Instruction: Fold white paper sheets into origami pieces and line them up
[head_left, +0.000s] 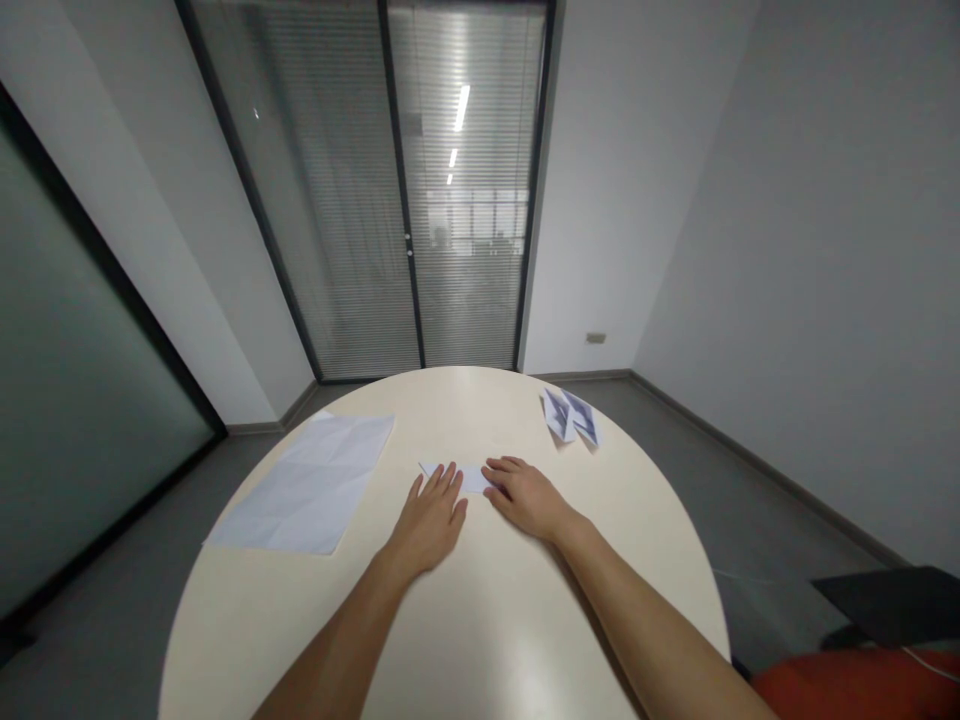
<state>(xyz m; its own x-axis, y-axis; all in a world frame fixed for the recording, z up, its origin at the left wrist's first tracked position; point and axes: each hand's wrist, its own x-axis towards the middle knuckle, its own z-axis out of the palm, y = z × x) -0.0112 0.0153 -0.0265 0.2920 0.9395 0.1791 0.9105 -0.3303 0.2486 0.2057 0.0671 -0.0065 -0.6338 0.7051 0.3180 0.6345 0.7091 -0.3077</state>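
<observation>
A small folded piece of white paper (473,479) lies flat on the round table (480,620), between and partly under both hands. My left hand (431,525) rests with its fingers stretched and spread over the paper's left part, pressing it down. At the right end, my right hand (529,500) has its fingers bent and its thumb close by, closed on the folded paper. That end of the paper is hidden beneath the fingers.
A large creased white sheet (304,485) lies along the table's left edge. Two folded paper pieces (559,415) with bluish shaded faces stand at the far right. Beyond the table are glass doors with blinds (472,300). A red seat (847,685) and a black flat object (892,605) are at lower right.
</observation>
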